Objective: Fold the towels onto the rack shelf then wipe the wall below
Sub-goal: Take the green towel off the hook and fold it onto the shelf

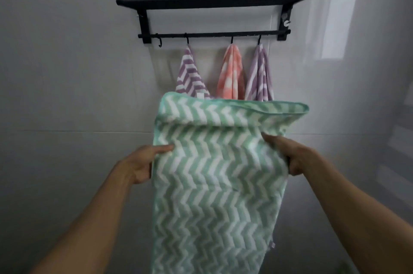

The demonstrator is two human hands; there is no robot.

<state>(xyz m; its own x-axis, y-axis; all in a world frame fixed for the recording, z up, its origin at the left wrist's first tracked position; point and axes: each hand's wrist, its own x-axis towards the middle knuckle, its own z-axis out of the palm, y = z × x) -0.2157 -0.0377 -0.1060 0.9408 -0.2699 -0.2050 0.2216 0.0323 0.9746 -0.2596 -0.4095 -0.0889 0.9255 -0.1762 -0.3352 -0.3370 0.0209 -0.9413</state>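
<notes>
A green and white zigzag towel (214,179) hangs in front of me, its top part flopped over toward me. My left hand (143,163) grips its left edge and my right hand (288,155) grips its right edge, thumbs on the front. Above it, a black wall rack (214,0) has a top shelf and a lower bar with hooks. From the hooks hang a purple striped towel (190,74), a pink patterned towel (231,72) and another purple striped towel (260,74). Their lower ends are hidden behind the green towel.
The rack is fixed to a pale grey tiled wall (67,72). One empty hook (159,42) hangs at the bar's left end. A side wall with reflected window light (342,16) stands at the right.
</notes>
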